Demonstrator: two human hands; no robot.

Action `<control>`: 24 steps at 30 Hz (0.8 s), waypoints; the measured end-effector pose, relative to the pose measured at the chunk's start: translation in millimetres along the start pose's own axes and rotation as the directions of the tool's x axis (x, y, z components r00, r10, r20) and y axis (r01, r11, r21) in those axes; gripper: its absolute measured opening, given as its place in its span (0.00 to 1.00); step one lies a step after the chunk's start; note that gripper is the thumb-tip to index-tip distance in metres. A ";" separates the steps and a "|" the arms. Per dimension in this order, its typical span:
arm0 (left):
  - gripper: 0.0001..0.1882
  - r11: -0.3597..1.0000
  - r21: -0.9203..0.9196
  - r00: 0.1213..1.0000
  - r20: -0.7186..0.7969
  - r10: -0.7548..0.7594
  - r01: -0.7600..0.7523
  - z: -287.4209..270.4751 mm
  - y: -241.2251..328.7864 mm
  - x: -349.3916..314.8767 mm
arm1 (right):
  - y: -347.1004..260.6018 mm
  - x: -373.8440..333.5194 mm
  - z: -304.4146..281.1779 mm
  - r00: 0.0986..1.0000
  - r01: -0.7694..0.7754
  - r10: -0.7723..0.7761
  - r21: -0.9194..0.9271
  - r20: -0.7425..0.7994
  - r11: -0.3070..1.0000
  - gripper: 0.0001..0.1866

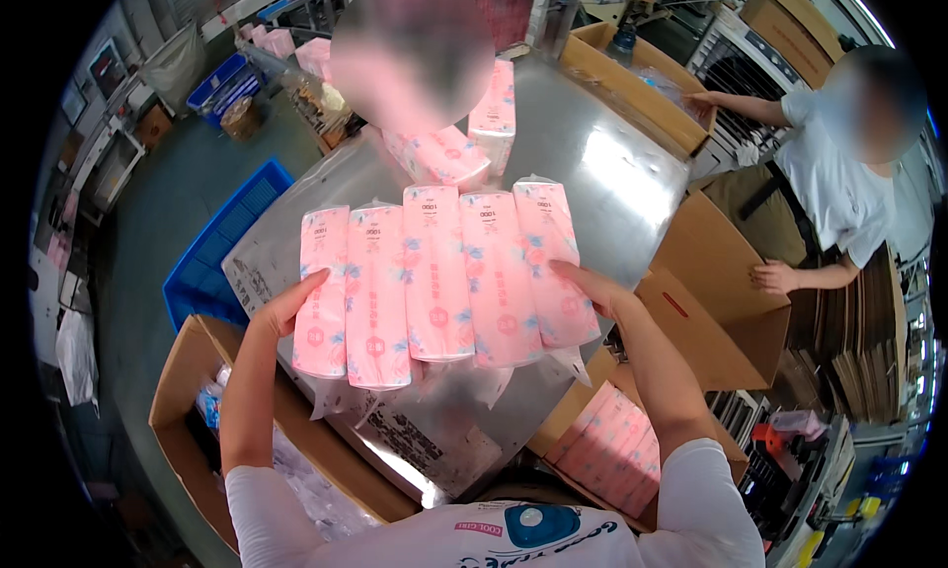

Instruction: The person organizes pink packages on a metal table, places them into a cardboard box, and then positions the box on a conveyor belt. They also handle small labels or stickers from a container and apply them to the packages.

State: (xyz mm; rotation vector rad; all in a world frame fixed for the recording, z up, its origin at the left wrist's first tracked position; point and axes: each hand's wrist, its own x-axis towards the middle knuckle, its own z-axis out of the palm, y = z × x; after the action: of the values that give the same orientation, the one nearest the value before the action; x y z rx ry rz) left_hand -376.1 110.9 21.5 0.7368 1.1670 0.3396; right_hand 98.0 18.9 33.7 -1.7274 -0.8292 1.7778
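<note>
A row of several pink, flower-printed tissue packs is squeezed side by side between my two hands. My left hand presses the outer side of the leftmost pack, thumb on its upper face. On the far right pack, my right hand grips the outer side in the same way. The row is over the metal table; whether it touches the top cannot be told. Beyond it, more pink packs lie on the table, partly covered by a blurred patch.
An open carton of pink packs stands at my lower right. At lower left is a carton with clear plastic, beside a blue crate. A co-worker at right touches an open carton and another carton.
</note>
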 end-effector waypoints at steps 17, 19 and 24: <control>0.26 0.936 0.158 0.893 0.385 0.235 -0.314 239.3 -36.5 0.9 | 188.4 -349.7 -77.7 0.723 0.473 -0.131 0.348 -0.678 0.810 0.25; 0.27 0.920 0.211 0.838 0.514 0.184 -0.331 291.3 -67.2 10.7 | 240.2 -412.7 -90.4 0.692 0.552 -0.108 0.426 -0.714 0.717 0.29; 0.25 0.920 0.390 0.704 0.659 -0.264 -0.021 387.4 -200.1 18.5 | 417.3 -457.2 -58.3 0.644 0.495 0.148 0.556 -0.751 0.667 0.32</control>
State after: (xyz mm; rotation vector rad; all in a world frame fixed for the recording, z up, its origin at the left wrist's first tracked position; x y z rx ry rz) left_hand -39.0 -156.5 -51.1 0.9976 0.5277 -0.2937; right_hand 199.0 -594.6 37.1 -1.4798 0.1064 0.8343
